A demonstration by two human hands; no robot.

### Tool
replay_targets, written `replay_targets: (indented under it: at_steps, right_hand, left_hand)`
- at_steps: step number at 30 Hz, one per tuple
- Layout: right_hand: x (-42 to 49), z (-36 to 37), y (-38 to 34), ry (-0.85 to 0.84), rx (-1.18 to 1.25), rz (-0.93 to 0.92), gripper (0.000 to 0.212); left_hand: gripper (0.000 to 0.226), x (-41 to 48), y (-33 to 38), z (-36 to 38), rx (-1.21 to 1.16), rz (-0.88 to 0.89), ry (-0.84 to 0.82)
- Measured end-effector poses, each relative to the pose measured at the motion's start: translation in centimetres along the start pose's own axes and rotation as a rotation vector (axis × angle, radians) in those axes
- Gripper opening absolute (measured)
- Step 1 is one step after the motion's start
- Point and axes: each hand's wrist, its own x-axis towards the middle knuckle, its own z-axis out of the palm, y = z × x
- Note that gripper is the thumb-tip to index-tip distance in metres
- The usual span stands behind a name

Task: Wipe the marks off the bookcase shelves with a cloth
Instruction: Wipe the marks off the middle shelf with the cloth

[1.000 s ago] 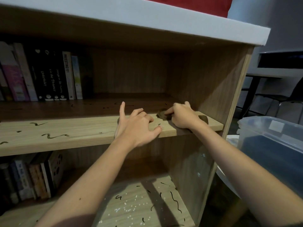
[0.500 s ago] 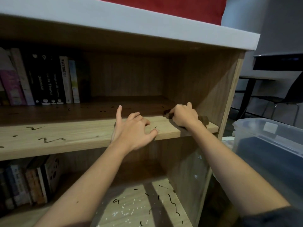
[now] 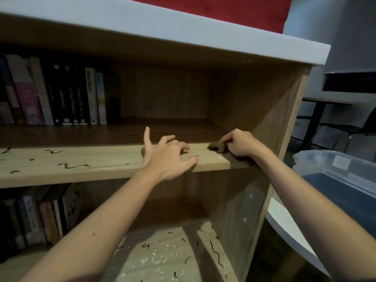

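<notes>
so that the marks near the right end can be rubbed, the brown cloth [image 3: 216, 147] is bunched in the right hand [image 3: 241, 143] on the middle shelf [image 3: 101, 165], likely steadied by the empty, spread left hand [image 3: 168, 155].

Both bare forearms stretched forward, hands level
Left hand [image 3: 168, 155] loosely spread, index finger raised, thumb out to the right; right hand [image 3: 240, 143] curled knuckles-up, fingertips pinched together, wrist bent downward
</notes>
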Motion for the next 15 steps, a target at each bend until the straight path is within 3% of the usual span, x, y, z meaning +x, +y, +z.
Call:
replay_targets:
  at_steps: [3,8,13,15]
  right_hand:
    - [0.3,1.4,-1.8,0.025,-0.030,-0.065,0.038]
    - [-3.7,1.7,-2.2,-0.048,0.010,-0.391,0.038]
    - [-1.3,0.5,0.6,-0.002,-0.003,-0.219,0.039]
    - [-2.0,1.7,-0.8,0.063,-0.045,-0.240,0.040]
  left_hand:
    - [0.062,0.2,-0.3,-0.2,0.032,0.004,-0.067]
    - [0.071,0.4,-0.2,0.2,0.013,0.014,-0.092]
    - [0.068,0.4,-0.2,0.2,-0.042,-0.001,-0.100]
    - [0.065,0.5,-0.2,0.2,-0.067,-0.003,-0.113]
